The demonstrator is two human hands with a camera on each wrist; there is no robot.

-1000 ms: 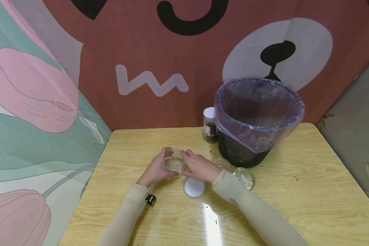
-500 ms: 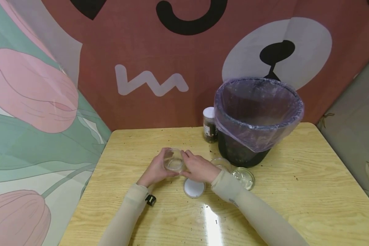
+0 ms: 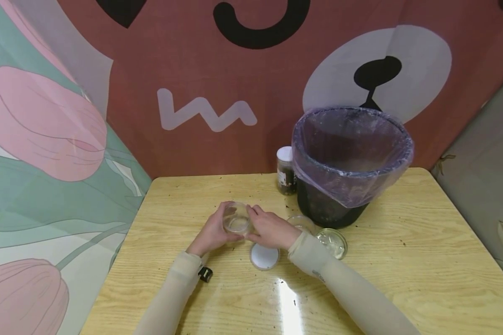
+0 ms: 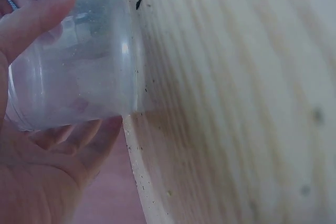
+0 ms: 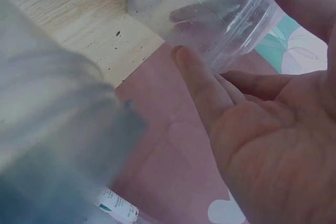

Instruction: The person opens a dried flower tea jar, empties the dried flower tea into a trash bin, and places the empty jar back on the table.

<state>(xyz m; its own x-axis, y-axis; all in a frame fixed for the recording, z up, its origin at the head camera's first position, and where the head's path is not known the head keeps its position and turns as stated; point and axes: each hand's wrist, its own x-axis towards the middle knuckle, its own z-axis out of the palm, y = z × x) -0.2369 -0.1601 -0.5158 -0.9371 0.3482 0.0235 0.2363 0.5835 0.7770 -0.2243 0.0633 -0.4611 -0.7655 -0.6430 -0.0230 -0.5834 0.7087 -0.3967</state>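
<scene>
An uncovered clear plastic jar point(image 3: 237, 218) stands upright on the wooden table point(image 3: 172, 200), between both hands. My left hand point(image 3: 215, 228) grips it from the left, with the thumb point(image 4: 42, 22) on one side and the other fingers on the far side. On the right, my right hand point(image 3: 272, 228) holds the jar near its rim between thumb and fingers. Through the jar's wall, left-hand fingers show in the right wrist view. A white round lid point(image 3: 265, 256) lies flat on the table just in front of the hands.
Behind the right forearm are a clear round container point(image 3: 301, 223) and a greenish clear one point(image 3: 333, 243). A black bin point(image 3: 331, 204) with a purple liner stands at the back right. Beside it is a white-lidded jar point(image 3: 286, 170) of dark contents. Dark crumbs dot the table.
</scene>
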